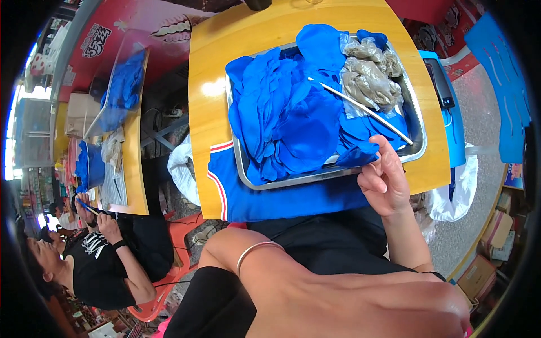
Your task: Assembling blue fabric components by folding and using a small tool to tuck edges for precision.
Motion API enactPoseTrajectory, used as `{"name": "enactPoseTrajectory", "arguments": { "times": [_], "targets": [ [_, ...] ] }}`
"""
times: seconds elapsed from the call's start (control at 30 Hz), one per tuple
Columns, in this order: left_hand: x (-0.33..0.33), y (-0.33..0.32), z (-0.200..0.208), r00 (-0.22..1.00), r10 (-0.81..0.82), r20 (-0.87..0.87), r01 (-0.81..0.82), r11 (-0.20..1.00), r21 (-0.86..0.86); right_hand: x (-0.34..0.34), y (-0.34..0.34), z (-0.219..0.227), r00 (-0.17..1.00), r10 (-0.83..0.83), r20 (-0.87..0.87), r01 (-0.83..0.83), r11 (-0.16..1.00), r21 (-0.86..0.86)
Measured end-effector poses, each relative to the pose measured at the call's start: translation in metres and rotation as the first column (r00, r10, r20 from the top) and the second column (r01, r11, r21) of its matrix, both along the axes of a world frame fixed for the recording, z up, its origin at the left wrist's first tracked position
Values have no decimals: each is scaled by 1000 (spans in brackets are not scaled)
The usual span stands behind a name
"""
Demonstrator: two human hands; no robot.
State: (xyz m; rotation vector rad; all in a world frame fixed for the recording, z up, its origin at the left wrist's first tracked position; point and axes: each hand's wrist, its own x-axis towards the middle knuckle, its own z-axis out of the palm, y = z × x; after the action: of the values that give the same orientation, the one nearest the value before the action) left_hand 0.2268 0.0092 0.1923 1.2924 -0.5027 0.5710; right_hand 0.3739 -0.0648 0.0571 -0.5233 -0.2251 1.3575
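At the near right corner of a metal tray point(422, 147), my right hand point(386, 177) has thumb and finger closed on a blue fabric petal point(358, 154). Overlapping blue petals point(262, 107) fill the tray's left and middle. A thin white stick point(360, 105) lies slantwise across them, its lower end near my right fingers. Very close to the camera, the back of my left hand point(360, 298) stretches across the lower part of the view, with a bangle point(256, 248) on that arm. Its fingers are hidden, so what they do cannot be seen.
Crumpled clear plastic bags point(369, 81) with brownish contents lie in the tray. Under it, a blue cloth with striped trim point(270, 198) covers the near edge of the wooden table point(208, 107). A person point(101, 265) works at another table on the left. A blue chair point(501, 84) stands at right.
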Motion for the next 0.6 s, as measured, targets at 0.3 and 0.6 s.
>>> {"name": "enactPoseTrajectory", "arguments": {
  "times": [0.3, 0.6],
  "targets": [
    [0, 0, 14, 983, -181, -18, 182, 981, 61, -1, 0, 2, 1000, 3, -4, -3, 999, -45],
    [7, 3, 26, 936, -345, -75, 352, 930, 109, -1, -2, 5, 1000, -3, -6, 3, 999, -53]
  ]
}}
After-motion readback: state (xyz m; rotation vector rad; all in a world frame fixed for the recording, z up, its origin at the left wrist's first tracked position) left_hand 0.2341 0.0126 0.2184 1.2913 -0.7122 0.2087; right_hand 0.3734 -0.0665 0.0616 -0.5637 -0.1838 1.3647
